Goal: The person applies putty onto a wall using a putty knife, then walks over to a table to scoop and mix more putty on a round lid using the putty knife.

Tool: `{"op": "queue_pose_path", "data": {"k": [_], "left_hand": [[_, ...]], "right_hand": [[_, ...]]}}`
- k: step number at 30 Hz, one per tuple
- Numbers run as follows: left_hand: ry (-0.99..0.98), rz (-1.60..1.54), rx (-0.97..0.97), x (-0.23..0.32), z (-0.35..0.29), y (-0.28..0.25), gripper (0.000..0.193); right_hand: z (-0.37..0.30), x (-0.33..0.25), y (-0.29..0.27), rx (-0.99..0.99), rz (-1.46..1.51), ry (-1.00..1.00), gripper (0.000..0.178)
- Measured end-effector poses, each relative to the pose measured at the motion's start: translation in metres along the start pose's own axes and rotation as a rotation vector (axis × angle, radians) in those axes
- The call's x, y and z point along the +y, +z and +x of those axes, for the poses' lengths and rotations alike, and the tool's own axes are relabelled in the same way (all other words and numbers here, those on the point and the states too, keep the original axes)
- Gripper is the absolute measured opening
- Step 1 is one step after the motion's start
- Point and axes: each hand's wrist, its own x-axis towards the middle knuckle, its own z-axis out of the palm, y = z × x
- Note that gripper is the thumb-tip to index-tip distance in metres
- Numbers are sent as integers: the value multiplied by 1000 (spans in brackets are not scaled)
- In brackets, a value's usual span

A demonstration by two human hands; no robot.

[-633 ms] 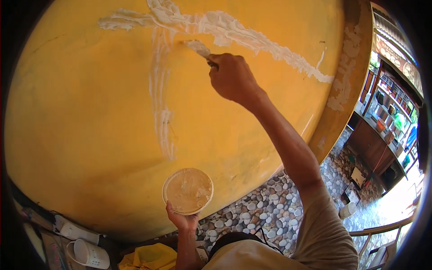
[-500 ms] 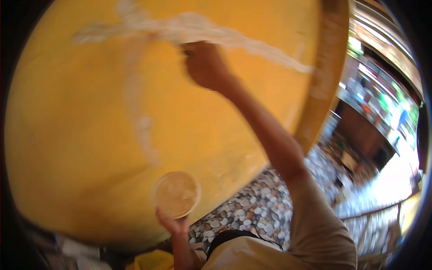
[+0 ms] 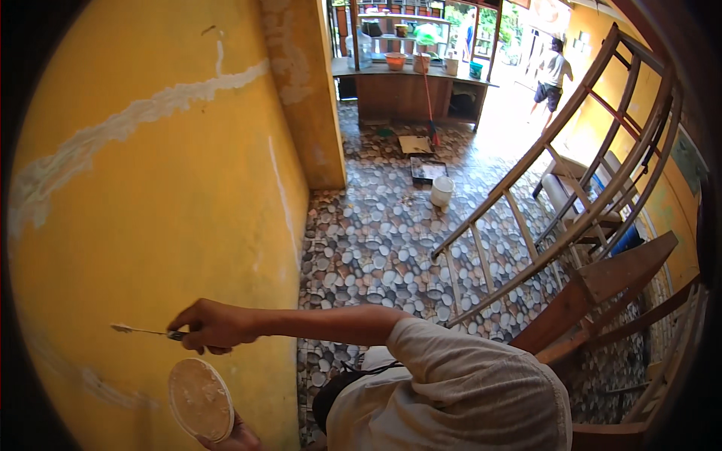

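Note:
My right hand (image 3: pixel 214 325) grips a thin putty knife (image 3: pixel 139 330), its blade pointing left against the yellow wall (image 3: pixel 165 218). Just below it, my left hand (image 3: pixel 237 436) holds up a round disc (image 3: pixel 199 398) coated with pale filler; only the fingertips show at the picture's lower edge. A rough white line of filler (image 3: pixel 150 109) runs across the wall, up and to the right. A fainter pale streak (image 3: pixel 282 192) runs down near the wall's corner.
A wooden ladder (image 3: pixel 541 195) leans across the right side over the pebble-patterned floor (image 3: pixel 376 240). A white bucket (image 3: pixel 441 191), a tray (image 3: pixel 427 169) and a broom (image 3: pixel 430 113) stand near a wooden counter (image 3: pixel 414 86). Another person (image 3: pixel 553 75) walks away at the far back.
My right hand came down from the filler line high on the wall to just above the disc. The view swung round, so the floor, ladder and counter are now in sight.

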Motion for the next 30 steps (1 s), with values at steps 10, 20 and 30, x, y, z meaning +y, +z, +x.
{"op": "queue_pose_path", "data": {"k": [10,20,30], "left_hand": [[-13,-28,-75,-34,10,12,65],[-61,-215,-145,-54,11,46,56],[55,-257,-29,-48,6,46,55]], "right_hand": [[-84,104,-34,315,-163,-92,33],[-105,81,-21,414,-449,185,38],[-97,110,7,349,-994,-184,34]]}}
